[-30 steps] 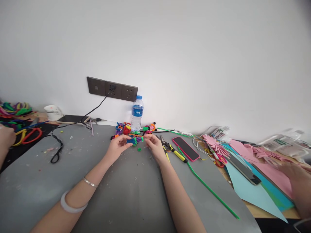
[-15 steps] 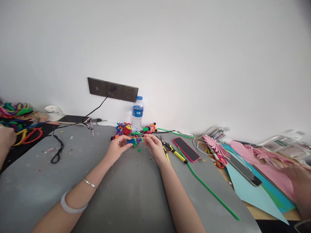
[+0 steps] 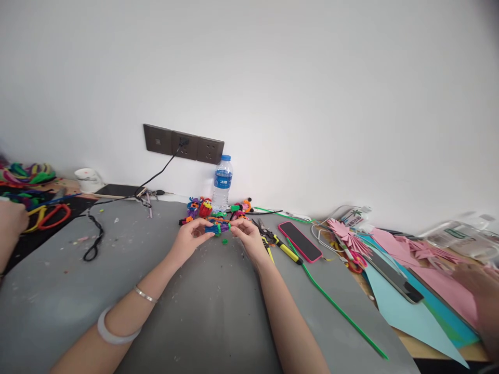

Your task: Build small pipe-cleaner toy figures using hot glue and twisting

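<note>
A small blue, green and purple fuzzy piece (image 3: 217, 228), apparently of pipe cleaner, is held level above the grey mat. My left hand (image 3: 191, 237) pinches its left, blue end between thumb and fingers. At the purple end, my right hand (image 3: 246, 236) has its fingertips closed on it. Just behind stand fuzzy figures, among them a purple and blue one (image 3: 193, 206) and a red one with a yellow face (image 3: 206, 207). A tiny green bit (image 3: 225, 241) lies on the mat below the piece.
Yellow-handled pliers (image 3: 287, 250), a pink-cased phone (image 3: 300, 241) and a long green pipe cleaner (image 3: 343, 310) lie at right. A water bottle (image 3: 223, 184) stands by the wall. Red-and-yellow scissors (image 3: 49, 217) and a co-worker's hand (image 3: 13, 223) are left; another person's hand (image 3: 477, 285) is far right.
The green band on the held piece has shifted left along it, with more purple showing at the right end. Both hands keep their pinch. The view has shifted slightly.
</note>
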`<control>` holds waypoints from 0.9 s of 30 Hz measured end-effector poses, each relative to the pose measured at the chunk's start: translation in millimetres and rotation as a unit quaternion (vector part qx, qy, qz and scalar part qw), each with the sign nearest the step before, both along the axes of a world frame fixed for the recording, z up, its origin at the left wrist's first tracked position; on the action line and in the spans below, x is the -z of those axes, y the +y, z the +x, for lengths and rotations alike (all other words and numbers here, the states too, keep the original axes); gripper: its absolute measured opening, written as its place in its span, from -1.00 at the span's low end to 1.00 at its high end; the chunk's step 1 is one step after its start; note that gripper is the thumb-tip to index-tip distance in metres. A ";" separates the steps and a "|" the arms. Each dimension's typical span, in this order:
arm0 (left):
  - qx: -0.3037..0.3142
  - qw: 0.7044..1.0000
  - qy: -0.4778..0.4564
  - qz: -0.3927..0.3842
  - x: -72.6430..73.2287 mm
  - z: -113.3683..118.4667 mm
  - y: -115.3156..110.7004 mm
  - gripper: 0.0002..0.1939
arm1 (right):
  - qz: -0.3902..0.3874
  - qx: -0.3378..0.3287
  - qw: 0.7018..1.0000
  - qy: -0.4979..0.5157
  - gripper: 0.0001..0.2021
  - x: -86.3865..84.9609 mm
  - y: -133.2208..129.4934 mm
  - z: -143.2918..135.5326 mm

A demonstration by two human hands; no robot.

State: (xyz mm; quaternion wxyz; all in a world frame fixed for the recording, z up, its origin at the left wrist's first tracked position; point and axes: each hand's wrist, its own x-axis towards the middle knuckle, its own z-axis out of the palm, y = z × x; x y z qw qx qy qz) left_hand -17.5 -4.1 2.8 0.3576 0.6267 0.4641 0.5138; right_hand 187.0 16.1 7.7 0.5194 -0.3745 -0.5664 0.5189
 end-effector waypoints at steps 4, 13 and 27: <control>0.003 1.000 0.004 -0.003 1.6 -0.6 0.1 -0.75 | -0.014 -0.018 0.999 0.023 -0.79 -1.4 -1.2 -0.4; -0.001 1.000 0.009 0.004 -5.0 0.7 -2.2 -0.77 | -0.032 -0.024 0.999 0.036 -0.74 1.6 -0.3 -1.4; -0.020 0.999 -0.028 0.012 4.9 -1.3 6.7 -0.73 | -0.003 -0.008 1.000 0.007 -0.80 6.8 1.1 -6.8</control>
